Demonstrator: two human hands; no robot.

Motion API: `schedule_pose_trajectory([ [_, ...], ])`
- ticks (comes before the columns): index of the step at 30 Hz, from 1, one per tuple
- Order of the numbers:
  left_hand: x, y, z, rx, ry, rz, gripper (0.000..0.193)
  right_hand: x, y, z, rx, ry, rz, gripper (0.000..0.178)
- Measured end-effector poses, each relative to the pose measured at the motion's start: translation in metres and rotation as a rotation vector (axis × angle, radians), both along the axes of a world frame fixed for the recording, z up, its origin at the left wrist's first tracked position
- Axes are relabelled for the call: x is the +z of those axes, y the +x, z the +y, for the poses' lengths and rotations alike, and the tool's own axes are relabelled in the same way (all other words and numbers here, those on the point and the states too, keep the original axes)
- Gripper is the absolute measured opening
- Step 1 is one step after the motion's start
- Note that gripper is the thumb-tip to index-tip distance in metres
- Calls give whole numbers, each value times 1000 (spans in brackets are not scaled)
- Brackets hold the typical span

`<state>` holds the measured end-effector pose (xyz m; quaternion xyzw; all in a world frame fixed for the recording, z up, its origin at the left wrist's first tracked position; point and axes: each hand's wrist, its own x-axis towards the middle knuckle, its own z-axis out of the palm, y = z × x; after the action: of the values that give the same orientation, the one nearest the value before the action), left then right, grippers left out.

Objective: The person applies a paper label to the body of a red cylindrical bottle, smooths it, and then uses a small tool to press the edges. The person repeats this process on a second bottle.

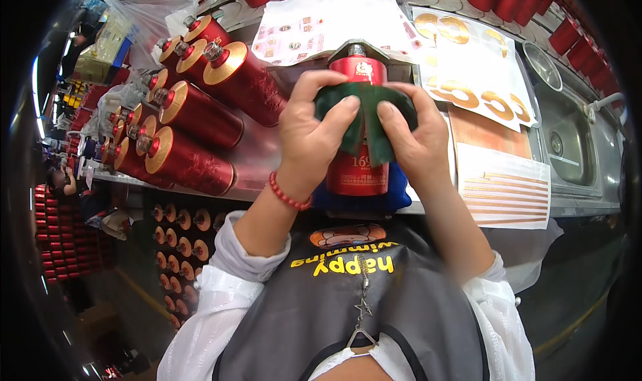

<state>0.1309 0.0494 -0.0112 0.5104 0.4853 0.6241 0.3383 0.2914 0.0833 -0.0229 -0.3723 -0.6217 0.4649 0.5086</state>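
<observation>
A red bottle (356, 177) with gold print lies in front of me, its clear stopper pointing away. Its neck end rests at a grey metal holder (383, 55), and a blue cloth (399, 192) is under its near end. My left hand (309, 123), with a red bead bracelet at the wrist, pinches a dark green flexible piece (369, 127) between thumb and fingers. My right hand (416, 132) pinches the other side of it. The green piece is bent over the bottle's middle and hides that part; whether it is cloth or a soft pad I cannot tell.
Several red bottles (200, 110) with gold shoulders lie stacked on the left. Sheets of printed labels (334, 20) are at the back. Right of me are a sheet with gold ring-shaped stickers (475, 60), a sheet of gold strips (505, 194) and a metal sink (572, 147).
</observation>
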Motion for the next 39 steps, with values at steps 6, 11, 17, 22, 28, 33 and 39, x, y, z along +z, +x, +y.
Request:
schedule_pose_trajectory([
  [6,-24,-12,22,12,-55,-178,18,-19,2,17,-37,-55,8,28],
  [11,-49,-26,10,102,-13,-217,18,-26,36,10,-83,-28,-192,29],
  [17,-105,-83,-22,146,-148,15,25,-27,183,-36,-187,453,-744,39],
  [22,-101,-74,-33,381,93,661,44,-49,239,-110,-280,346,-1029,30],
  [28,-87,-32,-48,142,282,527,54,-67,233,-116,-365,455,-965,26],
  [33,-90,-21,-53,136,243,500,57,-57,225,-62,-362,560,-1029,26],
  [39,-91,-24,-62,147,182,521,57,-70,231,-15,-208,498,-1177,28],
])
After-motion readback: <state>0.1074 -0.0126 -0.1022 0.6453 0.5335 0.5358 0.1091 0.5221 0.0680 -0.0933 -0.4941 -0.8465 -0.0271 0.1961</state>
